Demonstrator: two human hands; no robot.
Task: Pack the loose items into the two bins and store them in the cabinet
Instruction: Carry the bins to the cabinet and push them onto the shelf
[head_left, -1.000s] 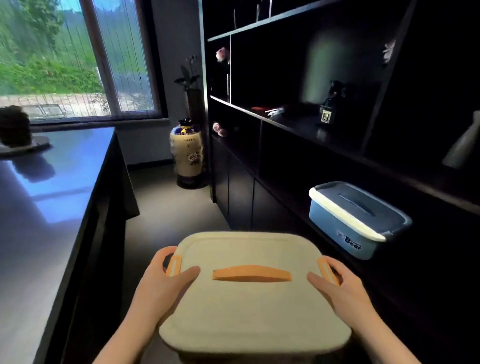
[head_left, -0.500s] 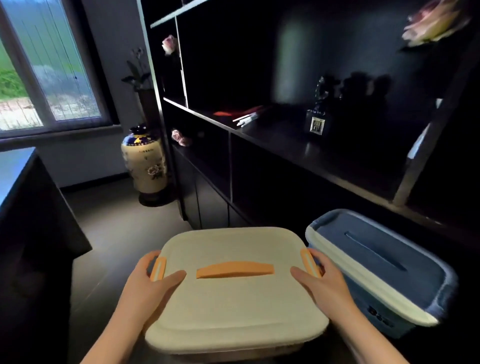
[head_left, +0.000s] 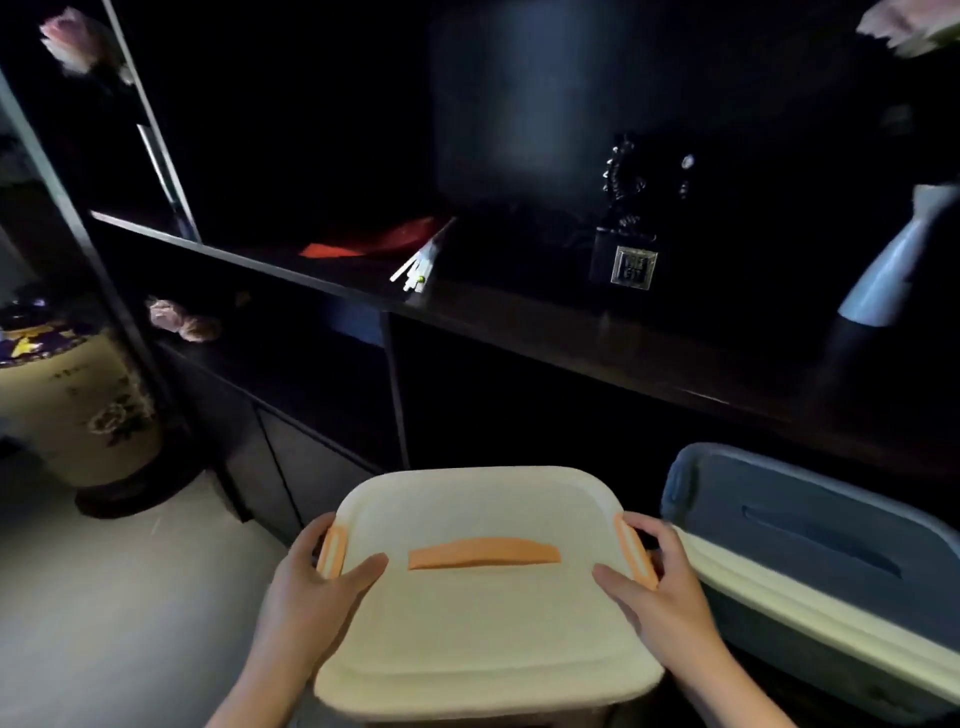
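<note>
I carry a cream bin (head_left: 483, 618) with a closed lid, an orange top handle and orange side latches, low in the middle of the view. My left hand (head_left: 311, 587) grips its left side, thumb on the lid. My right hand (head_left: 660, 582) grips its right side the same way. A blue bin (head_left: 810, 551) with a blue lid and a cream rim sits in the dark cabinet (head_left: 519, 322), just right of the cream bin.
On the shelf above lie a red item (head_left: 363, 244), white sticks (head_left: 421, 260) and a dark ornament (head_left: 628, 228). A pale vase (head_left: 893, 270) stands at far right. A large painted floor vase (head_left: 78, 405) stands at left on the grey floor.
The view has swung right and closer to the cabinet. The cream bin in both hands now sits right beside the blue bin, at the open compartment.
</note>
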